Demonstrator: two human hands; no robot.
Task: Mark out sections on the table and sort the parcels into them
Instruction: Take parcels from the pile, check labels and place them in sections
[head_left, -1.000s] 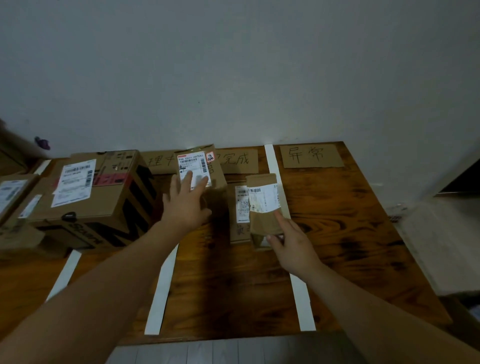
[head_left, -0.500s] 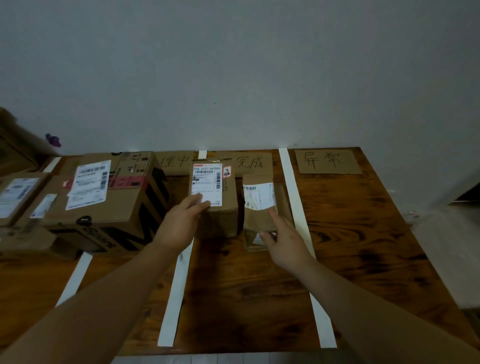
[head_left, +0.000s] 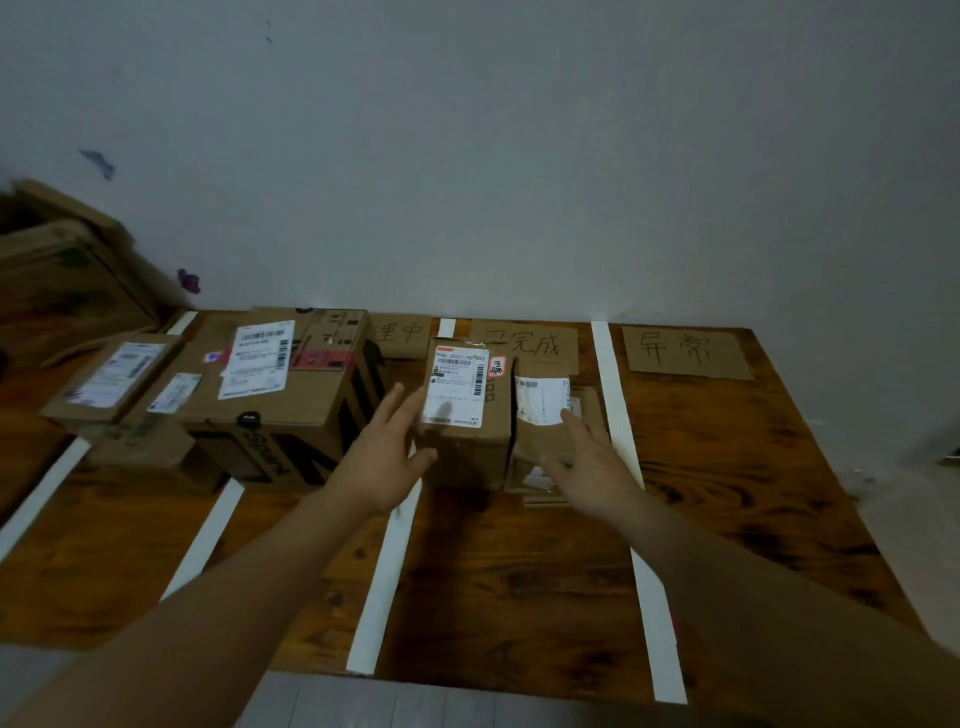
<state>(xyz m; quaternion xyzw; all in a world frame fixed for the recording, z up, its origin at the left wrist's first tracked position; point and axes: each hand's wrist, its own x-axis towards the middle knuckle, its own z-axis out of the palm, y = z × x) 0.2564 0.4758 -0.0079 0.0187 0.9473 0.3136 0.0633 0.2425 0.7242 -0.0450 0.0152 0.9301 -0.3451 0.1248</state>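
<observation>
Our left hand (head_left: 382, 457) and right hand (head_left: 587, 470), fingers straight and apart, touch labelled box (head_left: 462, 415) and kraft parcel (head_left: 540, 421); we should square both between tape strips (head_left: 387, 571).

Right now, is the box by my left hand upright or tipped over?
Upright: the box sits flat on the table, label on top, the left hand open beside it.

A: What's the tabletop (head_left: 753, 467) made of?
B: Dark-stained wood, grain plain, faint sheen.
A: And the parcels (head_left: 467, 457)?
B: Matt brown cardboard, with smooth white paper labels (head_left: 456, 389). The far signs (head_left: 685, 351) are raw cardboard; the strips (head_left: 387, 561) look like matt white tape.
</observation>
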